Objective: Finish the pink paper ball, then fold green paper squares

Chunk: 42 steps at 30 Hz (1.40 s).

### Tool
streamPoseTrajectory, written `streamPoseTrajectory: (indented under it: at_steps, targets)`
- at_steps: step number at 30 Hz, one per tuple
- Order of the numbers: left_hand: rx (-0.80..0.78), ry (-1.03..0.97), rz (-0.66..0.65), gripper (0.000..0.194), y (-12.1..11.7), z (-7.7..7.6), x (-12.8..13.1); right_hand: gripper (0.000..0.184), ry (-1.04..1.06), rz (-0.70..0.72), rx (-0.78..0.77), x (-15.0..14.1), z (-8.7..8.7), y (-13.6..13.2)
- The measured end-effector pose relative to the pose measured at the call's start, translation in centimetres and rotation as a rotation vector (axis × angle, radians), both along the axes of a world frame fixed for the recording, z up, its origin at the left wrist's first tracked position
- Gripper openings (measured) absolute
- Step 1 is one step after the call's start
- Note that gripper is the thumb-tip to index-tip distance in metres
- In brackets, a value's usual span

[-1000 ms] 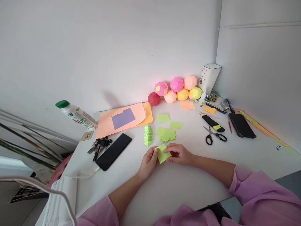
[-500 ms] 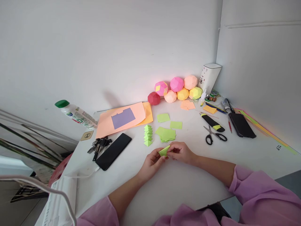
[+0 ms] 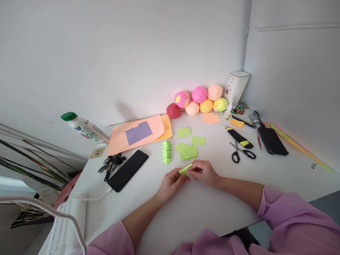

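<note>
Wall (image 3: pixel 119 53), plain and pale, rises behind the white table (image 3: pixel 212 209) we face. On the table's left side, towards the back, we find a large peach sheet (image 3: pixel 117 141) with a smaller purple paper (image 3: pixel 139 133) lying on it. Right of that, seven many-sided paper balls (image 3: pixel 199 94) sit heaped in two rows, red, pink, peach, orange and yellow-green. At the far left is a white bottle (image 3: pixel 85 128) with a green cap; nearer us lies a black phone (image 3: pixel 128 170). Low in the centre, we see the left hand (image 3: pixel 170 182) and the right hand (image 3: pixel 205 173) close together. To their right lie black-handled scissors (image 3: pixel 242 151). Just beyond the hands is a loose pile of green paper (image 3: pixel 189 152), and left of it a column of folded green pieces (image 3: pixel 166 153). Smallest is the folded green slip (image 3: pixel 185 169) between the hands: fingers and thumbs of both are closed on it, one hand at either end, leaving us a narrow strip to see
</note>
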<state>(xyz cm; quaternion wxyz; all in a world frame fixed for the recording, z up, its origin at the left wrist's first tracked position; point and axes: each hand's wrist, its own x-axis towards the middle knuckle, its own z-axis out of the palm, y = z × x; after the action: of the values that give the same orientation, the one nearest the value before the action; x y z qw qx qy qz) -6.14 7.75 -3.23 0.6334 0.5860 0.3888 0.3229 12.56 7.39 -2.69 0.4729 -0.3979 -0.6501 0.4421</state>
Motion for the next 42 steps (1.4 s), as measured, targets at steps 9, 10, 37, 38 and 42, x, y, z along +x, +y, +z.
streamPoseTrajectory:
  at_steps: [9,10,37,38,42]
  targets:
    - [0.017,-0.015,-0.02,0.03,0.03,-0.22,-0.11,0.027,0.059,-0.006,-0.13,-0.16,0.21,-0.02]
    - [0.014,-0.02,-0.019,0.03,0.02,-0.23,-0.09,0.027,0.06,-0.008,-0.137,-0.16,0.18,-0.02]
    - [0.028,0.065,-0.006,0.031,0.09,-0.09,-0.04,0.018,0.09,-0.004,-0.165,-0.35,0.26,-0.04]
    - [0.028,0.069,-0.003,0.031,0.09,-0.05,-0.04,0.018,0.09,-0.003,-0.172,-0.35,0.25,-0.04]
    - [0.012,0.06,0.004,0.031,0.13,0.27,0.02,0.019,0.083,0.021,-0.198,-0.21,0.04,0.05]
